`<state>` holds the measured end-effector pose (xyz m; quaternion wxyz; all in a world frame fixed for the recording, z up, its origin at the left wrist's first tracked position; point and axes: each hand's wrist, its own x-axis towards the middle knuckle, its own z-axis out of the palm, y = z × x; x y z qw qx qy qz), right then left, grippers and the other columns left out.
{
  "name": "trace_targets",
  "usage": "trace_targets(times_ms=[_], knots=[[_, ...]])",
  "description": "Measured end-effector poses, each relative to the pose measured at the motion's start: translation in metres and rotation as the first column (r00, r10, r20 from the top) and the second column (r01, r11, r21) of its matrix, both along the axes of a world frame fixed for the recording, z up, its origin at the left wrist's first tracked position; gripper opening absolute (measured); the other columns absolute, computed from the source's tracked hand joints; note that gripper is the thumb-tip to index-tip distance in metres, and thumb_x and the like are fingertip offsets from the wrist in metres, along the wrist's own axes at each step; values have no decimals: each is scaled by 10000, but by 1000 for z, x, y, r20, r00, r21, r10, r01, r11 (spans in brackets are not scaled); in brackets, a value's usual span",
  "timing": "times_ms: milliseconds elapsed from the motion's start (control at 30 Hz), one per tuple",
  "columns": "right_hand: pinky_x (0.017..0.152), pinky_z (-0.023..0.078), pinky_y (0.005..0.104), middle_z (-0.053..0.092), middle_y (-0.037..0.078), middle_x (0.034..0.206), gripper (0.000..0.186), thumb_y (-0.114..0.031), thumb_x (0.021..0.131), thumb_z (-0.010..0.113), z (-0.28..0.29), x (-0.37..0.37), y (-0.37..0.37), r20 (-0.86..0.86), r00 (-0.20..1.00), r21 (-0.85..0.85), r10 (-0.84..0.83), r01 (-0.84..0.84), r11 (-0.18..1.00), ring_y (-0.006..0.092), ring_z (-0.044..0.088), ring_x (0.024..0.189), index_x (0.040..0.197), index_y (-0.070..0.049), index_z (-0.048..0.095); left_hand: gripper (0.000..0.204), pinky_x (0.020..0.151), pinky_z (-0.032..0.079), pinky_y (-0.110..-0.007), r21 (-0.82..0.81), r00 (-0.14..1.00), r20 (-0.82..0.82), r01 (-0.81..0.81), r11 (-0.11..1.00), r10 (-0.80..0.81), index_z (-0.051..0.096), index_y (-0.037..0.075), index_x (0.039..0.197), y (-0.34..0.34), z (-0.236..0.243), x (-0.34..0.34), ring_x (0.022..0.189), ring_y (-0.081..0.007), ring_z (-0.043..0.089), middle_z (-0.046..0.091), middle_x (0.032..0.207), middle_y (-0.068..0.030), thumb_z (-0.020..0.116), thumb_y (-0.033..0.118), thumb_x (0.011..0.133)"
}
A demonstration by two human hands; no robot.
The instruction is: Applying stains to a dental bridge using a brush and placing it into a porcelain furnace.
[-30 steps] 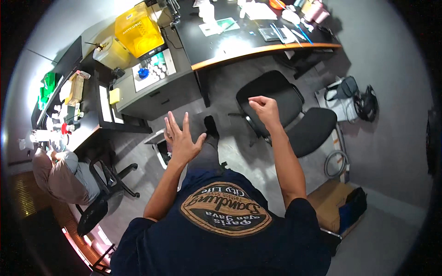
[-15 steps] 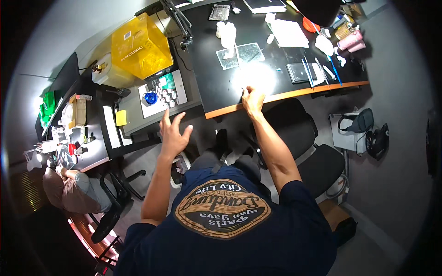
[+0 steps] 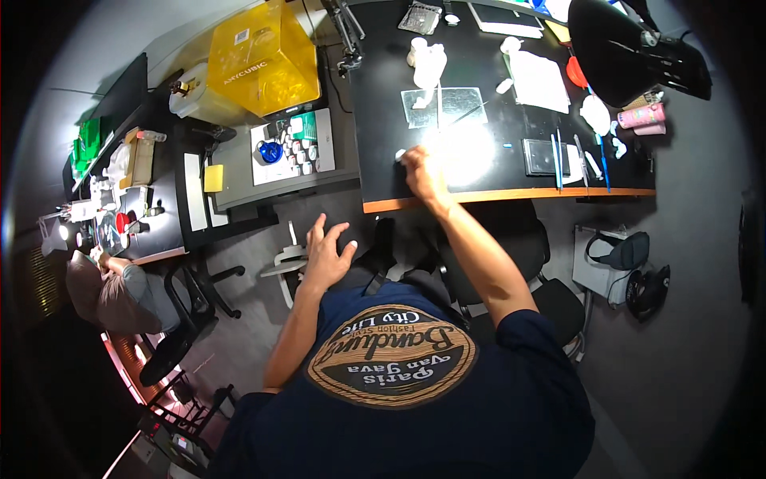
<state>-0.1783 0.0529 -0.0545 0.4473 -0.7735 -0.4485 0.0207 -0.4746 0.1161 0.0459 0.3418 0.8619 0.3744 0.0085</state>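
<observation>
My right hand (image 3: pixel 421 173) is over the black desk (image 3: pixel 377 188) near its front edge, fingers pinched on a small white object (image 3: pixel 400 156), just left of a bright glare. Beyond it are a translucent cutting mat (image 3: pixel 467 102) and a white lumpy item (image 3: pixel 428 68); a paper stack (image 3: pixel 538 80), thin blue tools (image 3: pixel 558 160) and a dark flat pad (image 3: pixel 535 156) lie to the right. My left hand (image 3: pixel 327 255) hangs open below the desk edge, fingers apart and holding nothing.
A yellow box (image 3: pixel 263 68) stands beside a grey side unit bearing small containers (image 3: pixel 303 152). A black lamp (image 3: pixel 614 56) overhangs the right end. An office chair (image 3: pixel 550 303) is under the desk. Another person (image 3: pixel 120 295) sits at the left desk, hands near its edge.
The view has moved closer to the desk. My right hand has gone from over the chair onto the desk, then shifted left. My left hand stays open and is now below the desk edge.
</observation>
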Motion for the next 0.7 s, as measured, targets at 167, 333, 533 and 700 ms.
trace_targets(times_ms=[167, 333, 533, 700], knots=[[739, 564, 437, 677, 143, 826, 77, -27, 795, 703, -1, -58, -9, -101, 969, 8, 224, -224, 975, 349, 674, 807, 861, -21, 743, 478, 1178, 321, -526, -46, 992, 29, 128, 991, -127, 660, 121, 1317, -11, -4, 24, 1415, -483, 368, 351, 1561, -316, 760, 271, 874], [761, 561, 458, 622, 157, 922, 161, -95, 795, 780, 24, -78, -16, -108, 983, -54, 151, -158, 986, 363, 656, 868, 942, -35, 751, 465, 1157, 352, -522, 33, 976, 85, 198, 980, -200, 657, 123, 1314, 0, 6, 43, 1376, -476, 412, 393, 1542, -298, 748, 267, 882], [758, 545, 459, 621, 146, 867, 107, -30, 782, 721, 13, -75, -26, -131, 990, -20, 55, -58, 998, 360, 649, 848, 888, -47, 727, 459, 1155, 351, -529, 27, 959, 76, 271, 962, -272, 649, 93, 1313, 15, 4, 47, 1386, -468, 420, 449, 1506, -289, 729, 253, 890], [708, 551, 395, 707, 150, 872, 98, -101, 840, 766, 19, -30, -76, -148, 912, 73, -381, 395, 916, 299, 690, 786, 892, -26, 731, 412, 1140, 380, -500, -5, 951, 96, 297, 955, -295, 662, 70, 1282, 20, 10, 45, 1344, -439, 476, 508, 1453, -249, 725, 218, 902]])
